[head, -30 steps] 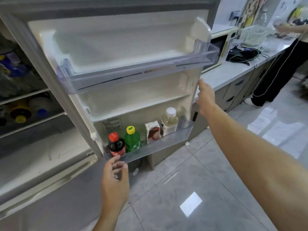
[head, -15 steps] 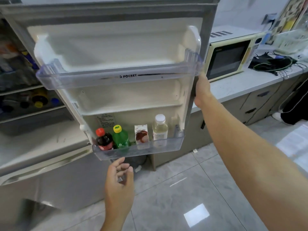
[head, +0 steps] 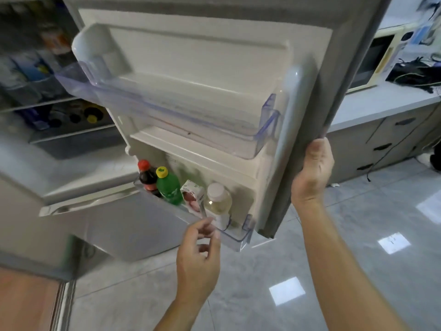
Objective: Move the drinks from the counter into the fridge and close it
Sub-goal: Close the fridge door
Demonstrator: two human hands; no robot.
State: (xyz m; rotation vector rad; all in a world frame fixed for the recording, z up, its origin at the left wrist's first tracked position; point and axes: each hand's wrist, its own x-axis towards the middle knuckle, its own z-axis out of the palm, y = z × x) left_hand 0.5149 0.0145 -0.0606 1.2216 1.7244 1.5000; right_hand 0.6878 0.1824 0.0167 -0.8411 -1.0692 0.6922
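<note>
Swung partway shut since the earlier frame, the grey-edged white fridge door [head: 307, 111] is clasped at its outer edge by the right hand [head: 312, 173]. Four drinks stand in its clear bottom bin [head: 235, 240], just above the loosely open, empty left hand [head: 198, 256].

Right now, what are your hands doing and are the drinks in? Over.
Right hand gripping the fridge door edge. Left hand empty, by the bottom door shelf. Four drinks in that shelf. Door open, nothing blocking it.
</note>
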